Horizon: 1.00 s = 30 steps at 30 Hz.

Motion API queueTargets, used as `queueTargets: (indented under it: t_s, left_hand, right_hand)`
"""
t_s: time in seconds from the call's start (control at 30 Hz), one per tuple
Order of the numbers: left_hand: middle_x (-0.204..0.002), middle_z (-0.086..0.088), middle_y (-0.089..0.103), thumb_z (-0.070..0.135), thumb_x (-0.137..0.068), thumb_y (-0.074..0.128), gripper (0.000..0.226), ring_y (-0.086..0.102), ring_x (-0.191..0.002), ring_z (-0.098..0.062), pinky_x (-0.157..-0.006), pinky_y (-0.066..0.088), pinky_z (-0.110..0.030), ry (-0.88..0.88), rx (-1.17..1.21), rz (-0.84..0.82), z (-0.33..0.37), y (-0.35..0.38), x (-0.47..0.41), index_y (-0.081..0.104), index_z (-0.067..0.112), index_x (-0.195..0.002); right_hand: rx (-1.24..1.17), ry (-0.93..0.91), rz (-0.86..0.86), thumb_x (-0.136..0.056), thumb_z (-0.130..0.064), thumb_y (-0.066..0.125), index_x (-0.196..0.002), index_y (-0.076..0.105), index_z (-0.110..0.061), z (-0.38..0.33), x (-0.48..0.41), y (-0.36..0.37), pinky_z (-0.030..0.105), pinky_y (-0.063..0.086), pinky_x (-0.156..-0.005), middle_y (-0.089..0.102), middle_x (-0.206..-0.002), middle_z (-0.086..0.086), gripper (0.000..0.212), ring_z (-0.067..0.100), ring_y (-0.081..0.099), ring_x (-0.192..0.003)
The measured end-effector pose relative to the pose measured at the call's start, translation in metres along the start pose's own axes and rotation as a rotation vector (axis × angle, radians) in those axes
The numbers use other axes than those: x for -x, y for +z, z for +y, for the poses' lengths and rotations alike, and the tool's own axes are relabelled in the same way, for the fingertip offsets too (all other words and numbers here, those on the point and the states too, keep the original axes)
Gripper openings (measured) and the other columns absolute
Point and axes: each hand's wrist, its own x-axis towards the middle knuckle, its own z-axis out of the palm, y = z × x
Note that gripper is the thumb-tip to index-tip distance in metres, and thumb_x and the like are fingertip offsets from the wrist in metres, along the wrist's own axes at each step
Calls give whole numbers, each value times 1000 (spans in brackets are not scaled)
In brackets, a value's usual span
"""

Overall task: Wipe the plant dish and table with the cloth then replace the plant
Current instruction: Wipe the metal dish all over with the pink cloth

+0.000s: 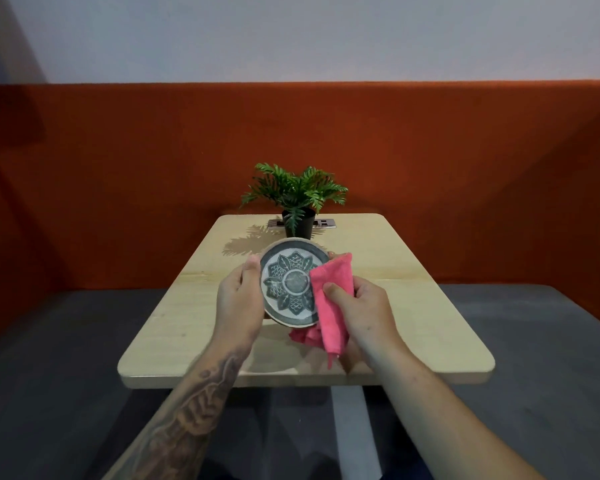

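Observation:
My left hand (238, 296) grips the left rim of the round plant dish (286, 277), a grey plate with a white leaf pattern, held tilted up above the wooden table (413, 323). My right hand (361, 308) holds the pink cloth (329, 306) pressed against the dish's right side, covering that edge; loose cloth hangs down below the dish. The green plant (295, 192) in its black pot (298, 225) stands on the table behind the dish, near the far edge.
A metal socket panel (324, 222) is set into the table behind the pot. An orange padded wall (465, 168) surrounds the table at the back and sides. Grey seating (66, 341) lies to both sides, and a white table leg (354, 427) stands below.

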Motion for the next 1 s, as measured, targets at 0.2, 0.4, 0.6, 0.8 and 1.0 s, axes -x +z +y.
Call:
queueTargets:
  t_s: [0.2, 0.4, 0.6, 0.8, 1.0]
  left_hand:
    - [-77, -10, 74, 63, -96, 41, 64, 70, -74, -24, -72, 60, -47, -142, -113, -320, 13, -27, -31, 72, 7, -97]
    - [-79, -13, 71, 67, -88, 44, 71, 67, -69, -27, -70, 51, -36, -234, -129, -541, 21, -31, -35, 70, 2, -94]
    - [-86, -14, 75, 41, -85, 57, 40, 71, -66, -19, -63, 60, -34, -366, 46, -750, 23, -41, -28, 74, 7, -98]
    - [-83, -12, 74, 39, -93, 52, 40, 70, -73, -19, -68, 58, -39, -438, 228, -700, 12, -38, -19, 71, 7, -109]
    - [-117, -13, 71, 39, -87, 57, 42, 67, -103, -27, -81, 59, -46, -453, 344, -552, -1, -36, -15, 70, 13, -117]
  right_hand:
    - [312, -160, -209, -94, -25, 69, -89, 71, -28, -40, -15, -22, 34, 61, -65, 75, -87, -2, 6, 20, 73, -78]
    - [477, -254, -391, -91, -19, 73, -91, 71, -37, -59, -23, -26, 26, 57, -62, 75, -86, -9, 17, 8, 72, -77]
    - [524, -259, -426, -89, -21, 74, -94, 74, -32, -57, -28, -28, 31, 59, -66, 76, -87, -9, 12, 11, 72, -80]
    - [447, -256, -338, -90, -27, 74, -98, 72, -28, -57, -36, -21, 24, 56, -61, 75, -90, -6, 9, 12, 71, -79]
    - [361, -198, -211, -91, -29, 73, -98, 71, -23, -41, -42, -12, 36, 58, -69, 74, -93, 0, 9, 21, 70, -86]
